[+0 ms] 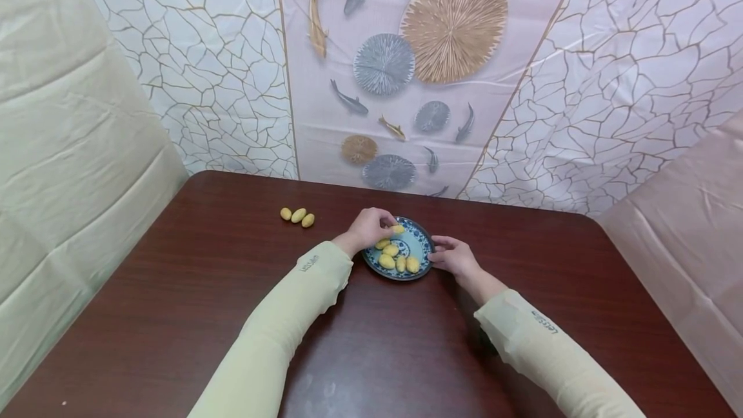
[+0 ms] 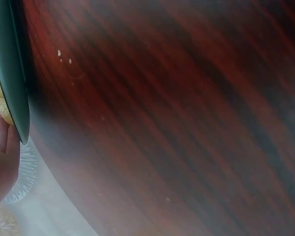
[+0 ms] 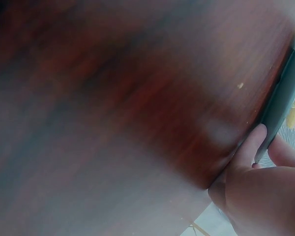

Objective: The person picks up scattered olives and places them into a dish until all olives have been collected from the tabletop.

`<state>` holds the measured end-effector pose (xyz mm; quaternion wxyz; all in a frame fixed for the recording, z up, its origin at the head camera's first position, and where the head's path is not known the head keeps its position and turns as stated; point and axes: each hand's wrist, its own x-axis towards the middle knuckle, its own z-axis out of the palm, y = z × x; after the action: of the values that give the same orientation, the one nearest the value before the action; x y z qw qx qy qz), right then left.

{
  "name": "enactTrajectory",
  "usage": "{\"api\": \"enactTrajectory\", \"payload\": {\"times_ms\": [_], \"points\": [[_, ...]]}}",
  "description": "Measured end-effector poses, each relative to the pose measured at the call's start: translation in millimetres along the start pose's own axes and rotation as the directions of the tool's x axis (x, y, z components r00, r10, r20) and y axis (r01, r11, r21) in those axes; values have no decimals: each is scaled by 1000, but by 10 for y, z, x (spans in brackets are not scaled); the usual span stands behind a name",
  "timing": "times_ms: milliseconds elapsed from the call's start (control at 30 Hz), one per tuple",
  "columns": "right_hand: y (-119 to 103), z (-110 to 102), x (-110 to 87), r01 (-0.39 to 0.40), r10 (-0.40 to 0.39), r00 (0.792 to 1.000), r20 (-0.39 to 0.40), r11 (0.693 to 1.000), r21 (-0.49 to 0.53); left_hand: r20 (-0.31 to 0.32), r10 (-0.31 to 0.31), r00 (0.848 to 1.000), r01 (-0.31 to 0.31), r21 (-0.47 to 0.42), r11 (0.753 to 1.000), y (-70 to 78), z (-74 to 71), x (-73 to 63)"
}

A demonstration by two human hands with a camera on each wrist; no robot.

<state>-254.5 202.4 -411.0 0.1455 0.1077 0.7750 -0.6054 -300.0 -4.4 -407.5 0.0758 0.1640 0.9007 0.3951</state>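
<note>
A round blue-patterned plate [image 1: 416,242] with a dark rim stands on the table, several small yellow oval fruits [image 1: 387,261] lying in its near and left part. Over the plate's far left side, my left hand [image 1: 371,227] holds another yellow fruit [image 1: 398,229] at its fingertips. On the opposite side my right hand [image 1: 457,258] grips the rim. The right wrist view has the thumb against the outer wall of the plate [image 3: 280,98] and a finger on the other side. Only an edge of the left hand [image 2: 2,164] enters the left wrist view.
Three more yellow fruits [image 1: 298,215] lie in a group on the dark brown table [image 1: 232,263], left of the plate. Patterned cloth [image 1: 383,128] hangs behind the table's far edge. Light cloth walls stand at both sides.
</note>
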Motion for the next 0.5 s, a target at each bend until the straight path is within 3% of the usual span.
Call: {"api": "enactTrajectory", "payload": {"times_ms": [333, 500], "points": [[-3, -3, -3, 2, -2, 1000, 8, 1000, 1, 61, 28, 998, -38, 169, 985, 10, 64, 33], [-1, -6, -2, 6, -6, 1000, 6, 1000, 14, 52, 39, 998, -48, 183, 982, 3, 80, 31]]}}
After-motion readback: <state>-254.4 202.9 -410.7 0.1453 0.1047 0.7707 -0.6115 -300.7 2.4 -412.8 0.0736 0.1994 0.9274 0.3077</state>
